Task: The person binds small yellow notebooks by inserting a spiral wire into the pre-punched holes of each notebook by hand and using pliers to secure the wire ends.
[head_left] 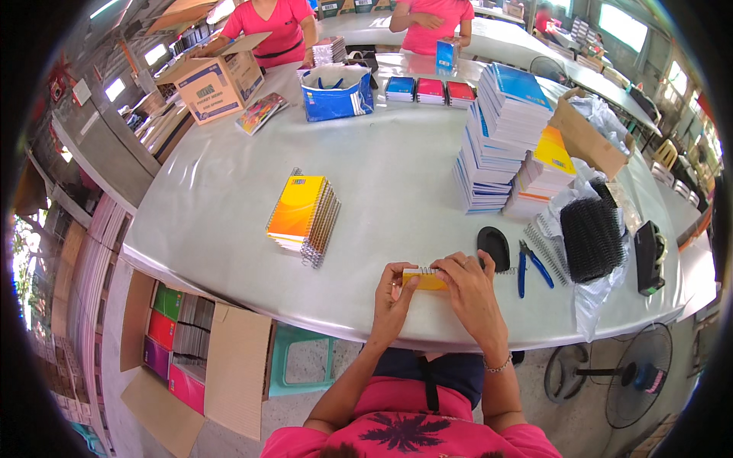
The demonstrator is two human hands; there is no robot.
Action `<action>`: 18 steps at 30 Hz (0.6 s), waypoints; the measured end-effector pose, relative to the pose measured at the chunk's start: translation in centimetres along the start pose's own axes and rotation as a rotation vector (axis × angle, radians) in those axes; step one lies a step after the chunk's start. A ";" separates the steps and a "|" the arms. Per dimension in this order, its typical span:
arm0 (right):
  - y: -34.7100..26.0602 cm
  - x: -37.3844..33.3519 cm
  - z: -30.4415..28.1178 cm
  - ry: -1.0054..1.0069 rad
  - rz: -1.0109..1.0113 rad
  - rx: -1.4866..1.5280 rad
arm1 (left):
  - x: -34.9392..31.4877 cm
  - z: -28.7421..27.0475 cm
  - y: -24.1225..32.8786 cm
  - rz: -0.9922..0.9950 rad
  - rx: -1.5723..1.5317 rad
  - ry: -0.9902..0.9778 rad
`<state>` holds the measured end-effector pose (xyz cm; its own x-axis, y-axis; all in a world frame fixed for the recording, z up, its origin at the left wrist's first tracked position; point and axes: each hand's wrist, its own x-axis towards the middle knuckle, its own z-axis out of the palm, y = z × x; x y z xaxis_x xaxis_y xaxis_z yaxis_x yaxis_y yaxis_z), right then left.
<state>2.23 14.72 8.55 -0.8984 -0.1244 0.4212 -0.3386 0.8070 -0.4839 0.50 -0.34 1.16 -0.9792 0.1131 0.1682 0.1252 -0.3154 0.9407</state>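
Observation:
Close to the table's front edge I hold a small yellow notebook (424, 282) with a wire spiral along its top edge. My left hand (392, 307) grips its left end between thumb and fingers. The fingers of my right hand (469, 300) are closed at the spiral and the right end, partly hiding both. Just beyond my right hand lies a black oval dish (494, 245). Blue-handled cutting pliers (537, 267) rest to its right, beside silver wire spirals (547, 250) and a bundle of black spirals (592, 238). A stack of yellow spiral notebooks (298, 208) stands to the left.
Tall stacks of blue notebooks (513, 103) and unbound yellow ones (551, 156) stand at right, near a black hole punch (650, 258). Farther back are a blue pouch (337, 93) and a carton (217, 85). An open carton (238, 374) and a fan (640, 375) flank me; two co-workers stand opposite.

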 end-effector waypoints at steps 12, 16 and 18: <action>0.1 0.4 0.3 0.007 -0.042 -0.012 | 0.0 -1.0 -0.2 -0.019 -0.066 0.035; -0.1 0.5 0.4 0.038 -0.020 0.021 | 0.0 -1.0 -0.4 -0.006 -0.092 0.048; -0.1 0.6 0.3 0.020 -0.018 0.029 | 0.0 -1.3 -0.8 -0.008 -0.077 0.039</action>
<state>1.64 14.39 8.68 -0.8864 -0.1276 0.4450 -0.3633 0.7876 -0.4977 0.17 -1.34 0.05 -0.9857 0.0797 0.1483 0.1066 -0.3865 0.9161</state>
